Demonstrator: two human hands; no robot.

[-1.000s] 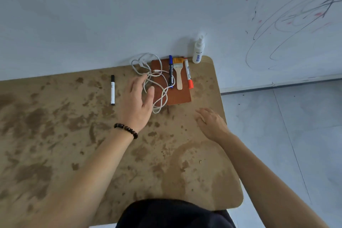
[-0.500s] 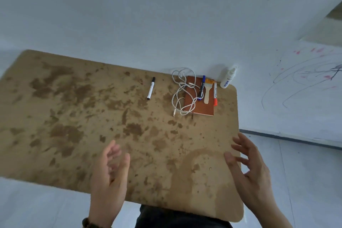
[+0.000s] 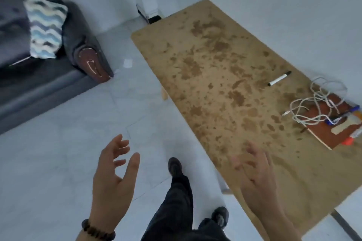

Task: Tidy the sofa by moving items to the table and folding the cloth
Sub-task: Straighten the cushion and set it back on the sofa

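Note:
The brown stained table point(image 3: 211, 68) runs from the upper middle to the lower right. On its right end lie a white cable point(image 3: 317, 103), a brown notebook point(image 3: 329, 133) with pens and a small brush on it, and a black-capped white marker point(image 3: 279, 78). The dark sofa point(image 3: 39, 84) is at the upper left with a wavy-patterned cushion point(image 3: 46, 27) on it. My left hand point(image 3: 113, 178) hangs over the floor, fingers relaxed, holding nothing. My right hand point(image 3: 258, 180) is spread over the table's near edge, also empty. No cloth is visible.
Grey tiled floor point(image 3: 58, 162) lies between sofa and table. My legs and dark shoes point(image 3: 175, 166) are at the bottom middle. A white scrap point(image 3: 128, 63) lies on the floor near the sofa arm. White walls stand behind.
The view has swung left from the table toward the sofa. My left hand left the cable on the table and both hands have pulled back, empty.

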